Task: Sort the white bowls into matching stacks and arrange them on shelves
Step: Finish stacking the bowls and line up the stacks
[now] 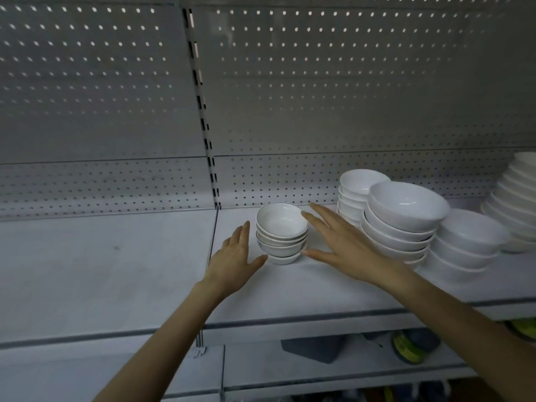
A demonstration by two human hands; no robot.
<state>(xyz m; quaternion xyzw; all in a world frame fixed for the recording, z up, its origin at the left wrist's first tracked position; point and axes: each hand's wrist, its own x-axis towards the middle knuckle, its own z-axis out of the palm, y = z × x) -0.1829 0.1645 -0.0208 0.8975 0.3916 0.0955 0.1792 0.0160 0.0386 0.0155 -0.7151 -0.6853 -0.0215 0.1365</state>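
Note:
A short stack of small white bowls with dark rims [282,232] stands on the white shelf [116,271], near its middle. My left hand [235,258] is spread open just left of the stack, thumb close to its base. On the stack's right, my right hand [338,245] is open, with straight fingers beside the top rim and the thumb near the bottom bowl. Neither hand grips the stack. To the right stand more white stacks: small deep bowls [355,192], wide bowls [403,219], medium bowls [467,242] and a tall leaning stack [516,204] at the frame's edge.
A perforated metal back panel [290,97] rises behind the shelf, with a slotted upright [203,120] dividing two bays. The left bay's shelf is bare. Below, a lower shelf holds a dark object [316,348] and yellow-green items [409,346].

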